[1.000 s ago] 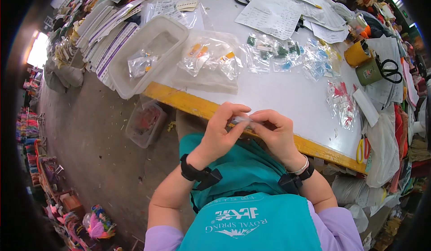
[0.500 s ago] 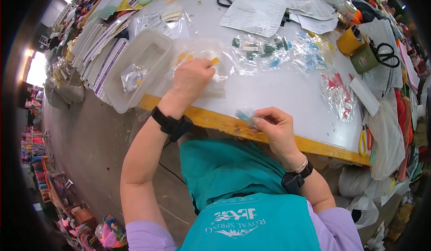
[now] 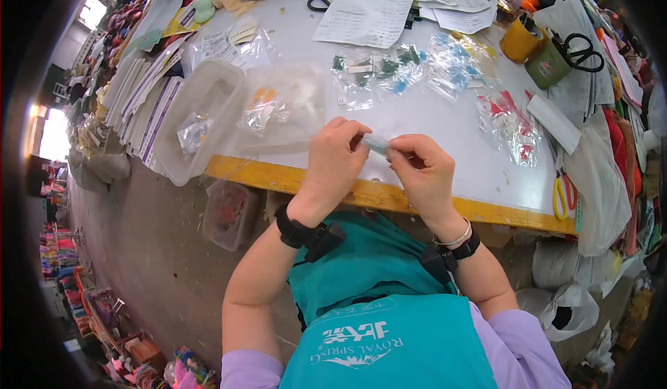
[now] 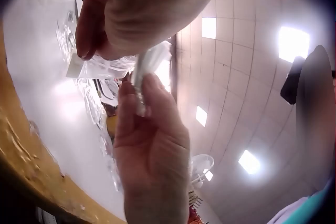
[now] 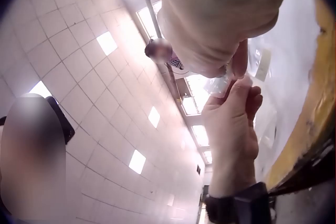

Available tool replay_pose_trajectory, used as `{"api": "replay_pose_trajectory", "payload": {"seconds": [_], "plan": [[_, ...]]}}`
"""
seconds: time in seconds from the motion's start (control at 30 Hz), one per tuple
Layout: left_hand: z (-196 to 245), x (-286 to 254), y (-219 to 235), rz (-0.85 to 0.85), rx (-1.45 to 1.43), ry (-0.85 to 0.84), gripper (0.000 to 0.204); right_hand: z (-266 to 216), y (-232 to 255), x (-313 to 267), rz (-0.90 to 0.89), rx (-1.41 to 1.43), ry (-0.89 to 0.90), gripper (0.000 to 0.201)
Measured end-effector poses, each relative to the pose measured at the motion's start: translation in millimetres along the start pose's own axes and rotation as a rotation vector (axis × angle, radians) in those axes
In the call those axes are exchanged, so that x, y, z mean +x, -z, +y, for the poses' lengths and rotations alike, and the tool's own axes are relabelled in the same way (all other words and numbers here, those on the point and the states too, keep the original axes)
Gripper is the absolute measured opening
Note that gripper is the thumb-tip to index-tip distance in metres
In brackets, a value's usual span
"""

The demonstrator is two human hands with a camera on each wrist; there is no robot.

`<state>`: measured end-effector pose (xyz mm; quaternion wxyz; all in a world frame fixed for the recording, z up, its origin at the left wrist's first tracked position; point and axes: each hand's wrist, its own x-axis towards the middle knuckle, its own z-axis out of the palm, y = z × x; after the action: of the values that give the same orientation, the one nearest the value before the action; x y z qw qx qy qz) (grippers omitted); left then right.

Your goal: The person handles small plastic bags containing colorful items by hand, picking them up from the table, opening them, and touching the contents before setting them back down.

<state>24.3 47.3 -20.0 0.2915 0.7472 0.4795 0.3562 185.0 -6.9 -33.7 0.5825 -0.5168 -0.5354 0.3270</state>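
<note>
Just above the table's front edge, both hands are close together in the head view. My right hand (image 3: 425, 170) pinches a small clear plastic packet (image 3: 376, 143) with pale bluish contents between thumb and fingers. My left hand (image 3: 335, 158) has its fingers curled at the other end of that packet. In the left wrist view a pale card corner (image 4: 76, 66) juts out beside the left fingers. The right hand (image 4: 152, 155) holds the upright packet (image 4: 149, 64) there. In the right wrist view the fingertips of both hands meet at the clear plastic (image 5: 218, 85).
A translucent bin (image 3: 224, 76) and a flat clear bag (image 3: 302, 90) with orange-marked packets (image 3: 264, 100) lie left. Packets with green (image 3: 379, 69), blue (image 3: 451, 69) and red contents (image 3: 511, 121) spread rightward. Scissors (image 3: 582, 52) stand in a green can (image 3: 549, 66).
The left hand went to the flat bag, then came back beside the right hand. An orange-marked packet at that bag's right no longer shows there. The right hand kept hold of its packet.
</note>
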Motion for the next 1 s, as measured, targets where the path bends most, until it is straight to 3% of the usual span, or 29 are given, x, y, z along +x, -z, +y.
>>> {"api": "replay_pose_trajectory", "payload": {"seconds": [0.2, 0.3, 0.5, 0.6, 0.7, 0.8, 0.9, 1.0], "plan": [[13, -7, -21, 0.113, 0.008, -0.048, 0.013, -7, 21, 0, 0.043, -0.506, 0.372, 0.012], [15, -8, -27, 0.113, 0.005, -0.025, 0.013, -6, 24, -2, 0.068, -0.541, 0.402, 0.011], [21, -10, -34, 0.086, -0.124, 0.075, 0.007, -8, 35, -6, 0.103, -0.424, 0.301, 0.011], [22, -10, -43, 0.140, -0.080, 0.009, 0.005, -14, 36, -12, 0.141, -0.116, 0.045, 0.008], [24, -10, -47, 0.176, -0.039, -0.073, 0.007, -31, 40, -14, 0.060, 0.439, -0.316, 0.005], [31, -11, -51, 0.138, -0.088, -0.045, 0.007, -24, 37, -16, 0.038, 0.512, -0.387, 0.006], [34, -14, -55, 0.087, -0.298, 0.087, 0.004, -2, 39, -17, 0.144, 0.345, -0.334, 0.007], [37, -19, -57, 0.051, -0.393, 0.180, 0.007, 0, 42, -20, 0.218, -0.232, 0.014, 0.008]]}}
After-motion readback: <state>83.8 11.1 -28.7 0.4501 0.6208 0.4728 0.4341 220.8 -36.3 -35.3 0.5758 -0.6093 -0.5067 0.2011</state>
